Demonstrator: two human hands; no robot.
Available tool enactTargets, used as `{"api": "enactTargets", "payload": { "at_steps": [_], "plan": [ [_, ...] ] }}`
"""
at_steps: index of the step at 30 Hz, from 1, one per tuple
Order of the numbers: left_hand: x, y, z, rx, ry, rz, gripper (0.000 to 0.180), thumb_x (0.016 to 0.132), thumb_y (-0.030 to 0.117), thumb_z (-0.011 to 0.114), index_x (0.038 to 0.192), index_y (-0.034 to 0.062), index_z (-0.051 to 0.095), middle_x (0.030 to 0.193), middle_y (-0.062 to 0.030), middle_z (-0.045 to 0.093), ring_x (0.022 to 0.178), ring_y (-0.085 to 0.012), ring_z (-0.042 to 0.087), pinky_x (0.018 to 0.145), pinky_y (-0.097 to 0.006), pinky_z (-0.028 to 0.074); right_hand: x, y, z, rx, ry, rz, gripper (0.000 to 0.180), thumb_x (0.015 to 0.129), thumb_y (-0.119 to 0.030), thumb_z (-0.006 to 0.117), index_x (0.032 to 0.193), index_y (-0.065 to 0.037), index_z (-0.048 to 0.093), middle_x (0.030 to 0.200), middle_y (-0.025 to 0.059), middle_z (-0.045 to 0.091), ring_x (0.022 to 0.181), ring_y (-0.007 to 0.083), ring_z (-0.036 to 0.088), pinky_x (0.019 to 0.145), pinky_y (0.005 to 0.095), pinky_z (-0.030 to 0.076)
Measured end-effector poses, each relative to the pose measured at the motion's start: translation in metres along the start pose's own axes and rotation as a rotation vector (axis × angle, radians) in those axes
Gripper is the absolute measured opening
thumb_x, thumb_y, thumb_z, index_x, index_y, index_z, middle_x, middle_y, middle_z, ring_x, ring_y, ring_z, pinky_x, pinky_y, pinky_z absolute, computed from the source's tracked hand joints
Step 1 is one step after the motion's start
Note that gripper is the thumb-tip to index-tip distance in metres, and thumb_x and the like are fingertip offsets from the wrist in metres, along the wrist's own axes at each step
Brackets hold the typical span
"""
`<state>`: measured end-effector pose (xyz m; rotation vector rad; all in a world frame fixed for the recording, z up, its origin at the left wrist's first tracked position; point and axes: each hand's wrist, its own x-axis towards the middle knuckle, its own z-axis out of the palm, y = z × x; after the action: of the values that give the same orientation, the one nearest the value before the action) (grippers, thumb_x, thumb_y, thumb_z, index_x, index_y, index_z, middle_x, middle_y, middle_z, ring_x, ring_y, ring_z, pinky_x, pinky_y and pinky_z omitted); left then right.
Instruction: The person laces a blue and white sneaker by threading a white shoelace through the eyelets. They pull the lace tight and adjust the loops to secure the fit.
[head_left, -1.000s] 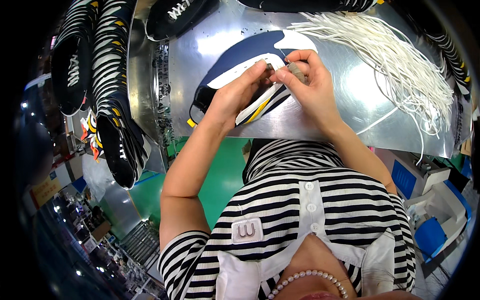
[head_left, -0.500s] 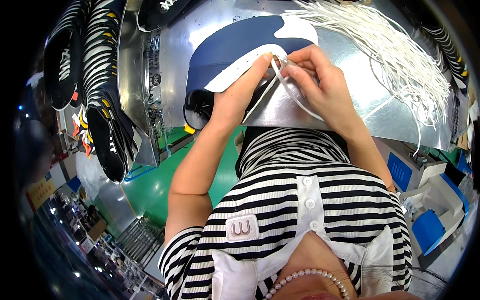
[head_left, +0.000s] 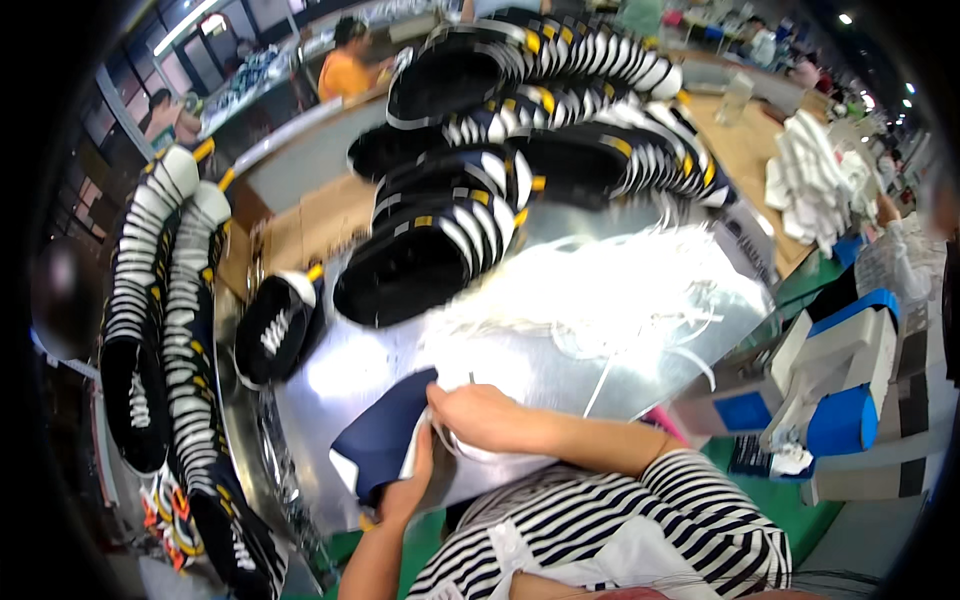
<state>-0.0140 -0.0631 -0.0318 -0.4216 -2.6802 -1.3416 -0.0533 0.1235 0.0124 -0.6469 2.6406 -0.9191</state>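
A navy shoe upper with white panels (head_left: 378,447) is held over the near edge of the metal table, tilted up. My left hand (head_left: 408,488) grips its white eyelet side, fingers partly hidden behind it. My right hand (head_left: 482,415) is closed in a pinch against the top of the upper, close to my left thumb. From between the hands a white shoelace (head_left: 447,445) hangs in a loop. The right fingertips and the eyelets are blurred and partly covered.
A heap of loose white laces (head_left: 600,300) covers much of the metal table (head_left: 350,360). Behind it lie stacked black-and-white shoe uppers (head_left: 410,270); long nested rows (head_left: 185,360) stand at the left. A blue-and-white machine (head_left: 840,400) is at the right. People work farther back.
The view has swung up and the hands now appear lower, bringing the stacked uppers and the room behind into sight. The upper is turned differently, and my right hand is closer against it.
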Motion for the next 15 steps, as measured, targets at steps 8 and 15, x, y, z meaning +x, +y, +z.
{"api": "enactTargets", "payload": {
  "at_steps": [8,15],
  "plan": [
    [0.013,0.024,-0.024,-0.676,-0.095,-0.694,0.033,0.096,0.03,0.064,0.11,0.0003,0.069,0.105,-0.0055,0.07,0.092,-0.0137,0.066,0.085,-0.027,0.052,-0.003,0.04,-0.021,0.788,0.156,0.245,0.054,0.071,-0.03,0.086,0.112,-0.004,0.063,0.1,0.0092,0.068,0.091,0.0156,0.062,0.083,0.0299,0.05],
    [0.029,0.014,-0.037,-0.584,-0.335,-0.525,0.027,0.095,0.024,0.064,0.106,0.0002,0.07,0.092,-0.0053,0.071,0.083,-0.011,0.064,0.076,-0.025,0.051,0.005,0.03,-0.014,0.925,0.312,0.36,0.03,0.08,-0.015,0.079,0.103,-0.004,0.064,0.088,0.0019,0.066,0.079,0.0071,0.06,0.071,0.0204,0.047]
  ]
}}
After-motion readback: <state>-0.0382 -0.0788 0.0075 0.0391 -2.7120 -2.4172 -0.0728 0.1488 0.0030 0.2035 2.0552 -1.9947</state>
